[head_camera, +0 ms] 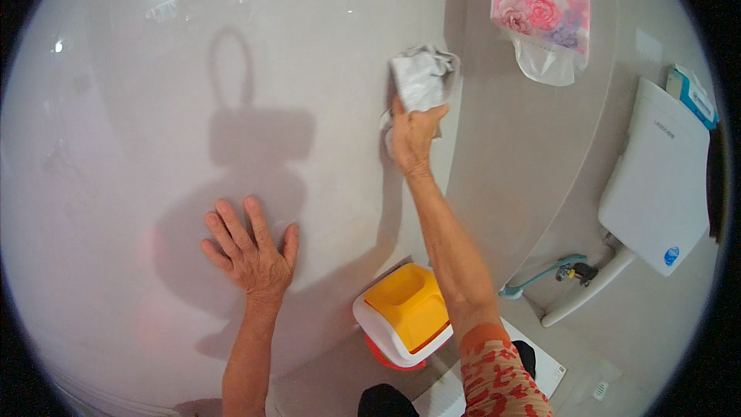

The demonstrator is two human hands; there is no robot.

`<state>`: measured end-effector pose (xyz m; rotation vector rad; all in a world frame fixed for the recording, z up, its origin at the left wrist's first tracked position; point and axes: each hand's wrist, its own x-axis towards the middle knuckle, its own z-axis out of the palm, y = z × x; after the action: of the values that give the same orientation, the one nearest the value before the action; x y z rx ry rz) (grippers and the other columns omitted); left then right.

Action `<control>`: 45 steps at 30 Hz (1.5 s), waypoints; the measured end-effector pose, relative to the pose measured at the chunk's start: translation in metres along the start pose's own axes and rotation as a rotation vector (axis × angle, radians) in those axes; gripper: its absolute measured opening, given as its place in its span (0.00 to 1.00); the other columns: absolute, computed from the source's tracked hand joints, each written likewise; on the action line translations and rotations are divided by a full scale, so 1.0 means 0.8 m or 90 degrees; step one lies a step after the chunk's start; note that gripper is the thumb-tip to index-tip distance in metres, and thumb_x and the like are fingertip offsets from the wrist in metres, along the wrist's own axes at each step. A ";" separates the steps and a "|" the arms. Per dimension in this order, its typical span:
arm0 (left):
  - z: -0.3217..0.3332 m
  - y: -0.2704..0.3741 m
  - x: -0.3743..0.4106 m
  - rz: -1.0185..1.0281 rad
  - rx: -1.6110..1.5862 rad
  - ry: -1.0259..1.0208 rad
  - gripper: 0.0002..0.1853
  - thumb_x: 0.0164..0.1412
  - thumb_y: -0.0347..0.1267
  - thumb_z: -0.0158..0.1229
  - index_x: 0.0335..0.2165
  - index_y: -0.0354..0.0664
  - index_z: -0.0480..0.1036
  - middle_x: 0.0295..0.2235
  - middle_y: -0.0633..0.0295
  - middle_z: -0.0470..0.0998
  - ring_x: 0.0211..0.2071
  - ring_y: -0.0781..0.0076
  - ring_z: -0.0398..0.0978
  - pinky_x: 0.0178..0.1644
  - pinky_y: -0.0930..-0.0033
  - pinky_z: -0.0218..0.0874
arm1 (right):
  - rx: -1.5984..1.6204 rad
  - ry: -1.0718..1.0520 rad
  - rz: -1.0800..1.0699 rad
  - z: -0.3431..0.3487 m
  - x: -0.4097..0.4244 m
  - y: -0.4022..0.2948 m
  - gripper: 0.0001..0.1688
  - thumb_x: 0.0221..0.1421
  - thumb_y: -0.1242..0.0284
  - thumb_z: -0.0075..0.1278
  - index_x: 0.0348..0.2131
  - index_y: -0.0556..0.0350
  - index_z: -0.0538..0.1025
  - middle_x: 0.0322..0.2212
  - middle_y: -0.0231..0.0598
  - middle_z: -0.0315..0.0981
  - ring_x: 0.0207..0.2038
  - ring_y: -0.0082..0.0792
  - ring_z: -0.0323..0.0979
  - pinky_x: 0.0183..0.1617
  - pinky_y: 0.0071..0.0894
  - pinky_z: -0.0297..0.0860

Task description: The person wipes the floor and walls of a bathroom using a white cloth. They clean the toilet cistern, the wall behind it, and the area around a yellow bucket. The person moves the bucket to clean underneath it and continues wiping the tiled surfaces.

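My right hand [415,139] grips a crumpled whitish cloth [421,78] near the corner where two walls meet. The cloth bunches above my fingers, and a fold of it shows below on the left. Whether it presses on the wall cannot be told for certain. Spread wide, my left hand [255,255] rests palm down against the glossy pale wall [347,197] and holds nothing. A dark shadow falls on the wall around and above the left hand.
A pack of tissues [541,11] with printed flowers hangs on the right wall. Below stands a bin with a yellow lid [405,295]. At right are a white toilet cistern [657,179], a box [692,95] on it, a pipe [590,286] and a teal brush [538,278].
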<state>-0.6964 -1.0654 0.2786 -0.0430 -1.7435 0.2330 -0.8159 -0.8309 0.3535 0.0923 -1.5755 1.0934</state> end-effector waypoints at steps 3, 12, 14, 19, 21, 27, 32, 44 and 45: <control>0.001 -0.007 -0.004 -0.002 -0.024 -0.024 0.42 0.51 0.50 0.54 0.59 0.39 0.53 0.61 0.41 0.44 0.63 0.45 0.39 0.62 0.42 0.24 | -0.084 -0.093 -0.185 0.015 -0.025 -0.009 0.36 0.49 0.68 0.50 0.46 0.86 0.57 0.49 0.71 0.46 0.55 0.61 0.44 0.58 0.55 0.44; -0.002 -0.010 -0.002 0.006 -0.019 -0.014 0.43 0.51 0.49 0.54 0.59 0.39 0.51 0.61 0.42 0.44 0.63 0.45 0.39 0.62 0.43 0.25 | 0.095 -0.069 -0.163 0.011 0.003 -0.026 0.33 0.40 0.79 0.46 0.48 0.76 0.60 0.49 0.64 0.50 0.53 0.58 0.48 0.60 0.54 0.42; 0.000 -0.011 -0.005 -0.002 -0.016 -0.022 0.42 0.52 0.50 0.53 0.59 0.40 0.51 0.61 0.41 0.44 0.63 0.45 0.39 0.62 0.43 0.25 | -0.080 -0.077 -0.266 0.004 0.040 0.001 0.30 0.42 0.76 0.46 0.47 0.74 0.63 0.47 0.62 0.55 0.53 0.58 0.47 0.60 0.55 0.42; -0.005 -0.014 -0.006 -0.001 0.009 -0.038 0.42 0.53 0.49 0.51 0.59 0.40 0.50 0.61 0.40 0.44 0.63 0.44 0.39 0.62 0.41 0.26 | -0.065 0.023 -0.200 -0.020 0.115 0.043 0.23 0.48 0.69 0.46 0.44 0.63 0.70 0.44 0.54 0.63 0.52 0.55 0.49 0.59 0.55 0.42; -0.006 -0.011 -0.004 -0.001 0.011 -0.036 0.42 0.53 0.49 0.51 0.59 0.39 0.50 0.61 0.40 0.44 0.63 0.43 0.39 0.61 0.40 0.26 | 0.003 0.044 -0.086 -0.031 0.137 0.042 0.22 0.49 0.67 0.47 0.43 0.59 0.72 0.46 0.52 0.63 0.52 0.54 0.50 0.58 0.55 0.43; -0.001 0.005 0.002 0.021 0.040 -0.012 0.40 0.54 0.52 0.47 0.57 0.37 0.54 0.59 0.39 0.48 0.61 0.40 0.44 0.62 0.40 0.28 | 0.023 0.120 -0.279 -0.007 0.129 0.004 0.16 0.44 0.73 0.50 0.36 0.58 0.75 0.40 0.49 0.68 0.49 0.53 0.55 0.55 0.54 0.48; 0.005 -0.002 -0.002 -0.001 0.016 -0.035 0.43 0.52 0.50 0.49 0.60 0.40 0.48 0.61 0.39 0.42 0.63 0.42 0.38 0.62 0.40 0.25 | 0.005 0.043 -0.472 0.031 0.070 -0.088 0.11 0.37 0.75 0.51 0.28 0.55 0.76 0.38 0.45 0.68 0.49 0.53 0.58 0.50 0.51 0.57; 0.007 -0.009 -0.010 -0.007 0.046 -0.021 0.41 0.54 0.55 0.46 0.57 0.37 0.55 0.60 0.39 0.47 0.62 0.41 0.42 0.62 0.40 0.26 | -0.085 0.095 -0.645 0.005 0.171 -0.081 0.09 0.35 0.75 0.49 0.21 0.63 0.74 0.23 0.47 0.69 0.35 0.47 0.65 0.49 0.50 0.59; 0.009 -0.007 -0.010 -0.007 0.045 -0.020 0.41 0.54 0.55 0.46 0.57 0.37 0.55 0.60 0.39 0.47 0.62 0.41 0.42 0.62 0.41 0.26 | -0.071 0.124 -0.609 0.007 0.190 -0.067 0.10 0.34 0.74 0.48 0.22 0.62 0.75 0.22 0.46 0.69 0.33 0.47 0.66 0.49 0.51 0.59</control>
<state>-0.7016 -1.0728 0.2704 0.0218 -1.7645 0.2887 -0.8399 -0.7911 0.5082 0.5803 -1.1769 0.2490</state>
